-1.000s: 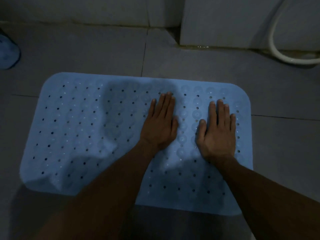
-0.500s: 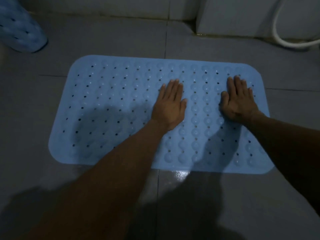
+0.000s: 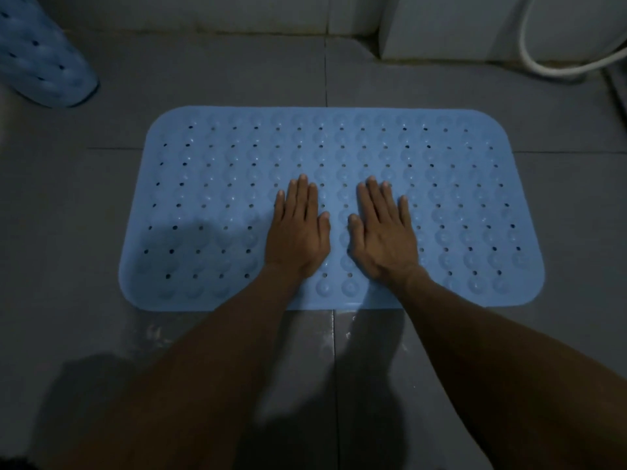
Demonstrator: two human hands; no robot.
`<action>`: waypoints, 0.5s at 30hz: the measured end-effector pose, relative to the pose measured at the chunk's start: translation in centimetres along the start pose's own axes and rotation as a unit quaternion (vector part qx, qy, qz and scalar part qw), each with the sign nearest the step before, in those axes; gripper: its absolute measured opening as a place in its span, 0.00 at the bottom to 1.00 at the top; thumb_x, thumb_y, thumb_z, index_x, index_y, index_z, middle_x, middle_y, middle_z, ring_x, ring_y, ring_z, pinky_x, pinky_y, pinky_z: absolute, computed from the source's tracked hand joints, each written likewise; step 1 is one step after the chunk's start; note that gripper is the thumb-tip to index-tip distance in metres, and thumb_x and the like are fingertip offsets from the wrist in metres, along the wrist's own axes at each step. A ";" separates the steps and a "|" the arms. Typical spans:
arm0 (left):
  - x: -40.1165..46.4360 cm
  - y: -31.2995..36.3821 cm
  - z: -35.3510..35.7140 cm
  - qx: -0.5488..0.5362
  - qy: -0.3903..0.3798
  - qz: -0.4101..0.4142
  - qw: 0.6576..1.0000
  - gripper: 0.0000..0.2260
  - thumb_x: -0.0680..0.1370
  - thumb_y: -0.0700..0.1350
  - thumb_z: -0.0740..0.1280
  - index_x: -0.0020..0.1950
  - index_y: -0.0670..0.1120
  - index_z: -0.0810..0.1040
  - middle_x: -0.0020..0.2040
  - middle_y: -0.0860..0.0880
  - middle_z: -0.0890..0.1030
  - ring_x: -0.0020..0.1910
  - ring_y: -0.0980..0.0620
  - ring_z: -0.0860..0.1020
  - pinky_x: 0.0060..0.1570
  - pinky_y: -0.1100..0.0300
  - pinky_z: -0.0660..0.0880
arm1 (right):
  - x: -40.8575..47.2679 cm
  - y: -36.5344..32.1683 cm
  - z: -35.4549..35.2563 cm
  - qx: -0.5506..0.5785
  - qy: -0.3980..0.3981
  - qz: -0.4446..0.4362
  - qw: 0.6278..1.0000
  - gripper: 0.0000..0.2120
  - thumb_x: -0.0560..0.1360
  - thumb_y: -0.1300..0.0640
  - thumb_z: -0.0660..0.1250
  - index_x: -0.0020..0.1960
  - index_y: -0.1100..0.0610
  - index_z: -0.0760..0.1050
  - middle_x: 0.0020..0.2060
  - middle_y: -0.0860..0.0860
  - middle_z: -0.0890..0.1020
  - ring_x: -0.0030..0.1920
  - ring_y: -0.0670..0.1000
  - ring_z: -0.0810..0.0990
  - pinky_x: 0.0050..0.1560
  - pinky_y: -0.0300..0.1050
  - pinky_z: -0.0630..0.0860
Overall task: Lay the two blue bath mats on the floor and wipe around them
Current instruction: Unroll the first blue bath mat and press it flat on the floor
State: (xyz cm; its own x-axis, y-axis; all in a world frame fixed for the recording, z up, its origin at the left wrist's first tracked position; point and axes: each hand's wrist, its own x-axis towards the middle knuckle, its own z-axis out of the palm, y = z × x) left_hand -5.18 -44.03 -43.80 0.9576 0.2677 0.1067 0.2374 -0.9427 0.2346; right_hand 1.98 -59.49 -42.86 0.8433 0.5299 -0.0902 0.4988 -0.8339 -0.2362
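A light blue bath mat (image 3: 210, 184) with rows of holes and round bumps lies flat on the grey tiled floor (image 3: 84, 205). My left hand (image 3: 298, 228) and my right hand (image 3: 381, 232) rest palm down side by side on the mat's middle, near its front edge, fingers spread and holding nothing. A second blue mat (image 3: 40, 59), curled up, stands at the far left corner, partly cut off by the frame.
A white wall base (image 3: 237, 11) runs along the back. A white block or fixture (image 3: 451, 32) stands at the back right, with a white hose (image 3: 556, 67) looping on the floor beside it. Wet smears mark the tiles in front of the mat.
The mat's left half, rumpled a second ago, now lies flat. My right hand has slid from the mat's right end to the middle, next to my left hand.
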 end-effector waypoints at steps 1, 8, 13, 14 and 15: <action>0.0 0.0 0.0 0.000 0.001 -0.003 1.000 0.25 0.83 0.50 0.49 0.77 0.38 0.58 0.78 0.38 0.57 0.78 0.42 0.54 0.76 0.45 0.51 | -0.1 0.0 0.0 0.004 0.008 0.002 1.000 0.30 0.83 0.44 0.43 0.81 0.53 0.42 0.81 0.51 0.44 0.80 0.49 0.39 0.79 0.55 0.40; 0.1 0.1 0.1 -0.010 0.018 0.003 1.000 0.23 0.83 0.50 0.50 0.78 0.43 0.61 0.78 0.39 0.58 0.78 0.41 0.55 0.75 0.43 0.54 | -0.4 -0.5 -0.2 0.014 0.033 0.041 0.998 0.29 0.83 0.47 0.49 0.81 0.56 0.50 0.80 0.52 0.52 0.80 0.50 0.45 0.80 0.55 0.45; 0.3 0.1 0.0 0.002 0.002 -0.003 1.000 0.24 0.83 0.49 0.50 0.77 0.42 0.61 0.78 0.38 0.57 0.78 0.40 0.54 0.75 0.42 0.54 | -0.2 -0.5 -0.3 0.009 0.024 0.032 0.999 0.29 0.83 0.47 0.47 0.81 0.57 0.49 0.80 0.53 0.51 0.80 0.50 0.44 0.80 0.55 0.45; 0.4 0.2 0.0 0.005 -0.003 -0.002 1.000 0.24 0.83 0.49 0.50 0.77 0.42 0.61 0.78 0.37 0.56 0.78 0.40 0.53 0.75 0.41 0.54 | -0.1 -0.5 -0.4 0.009 0.020 0.031 0.999 0.29 0.82 0.47 0.46 0.81 0.57 0.49 0.80 0.53 0.51 0.80 0.50 0.44 0.80 0.55 0.45; 0.4 0.2 0.0 0.006 -0.007 0.000 1.000 0.24 0.83 0.49 0.50 0.77 0.42 0.60 0.78 0.37 0.56 0.78 0.39 0.53 0.75 0.41 0.54 | -0.1 -0.5 -0.4 0.007 0.015 0.030 0.999 0.30 0.82 0.48 0.45 0.81 0.58 0.49 0.80 0.54 0.50 0.80 0.51 0.44 0.80 0.55 0.44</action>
State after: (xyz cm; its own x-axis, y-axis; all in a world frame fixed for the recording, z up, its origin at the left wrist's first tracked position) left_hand -4.71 -44.08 -43.66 0.9597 0.2652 0.0929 0.2395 -0.9449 0.2231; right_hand 1.75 -59.15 -42.37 0.8775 0.4736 -0.0758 0.4440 -0.8619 -0.2449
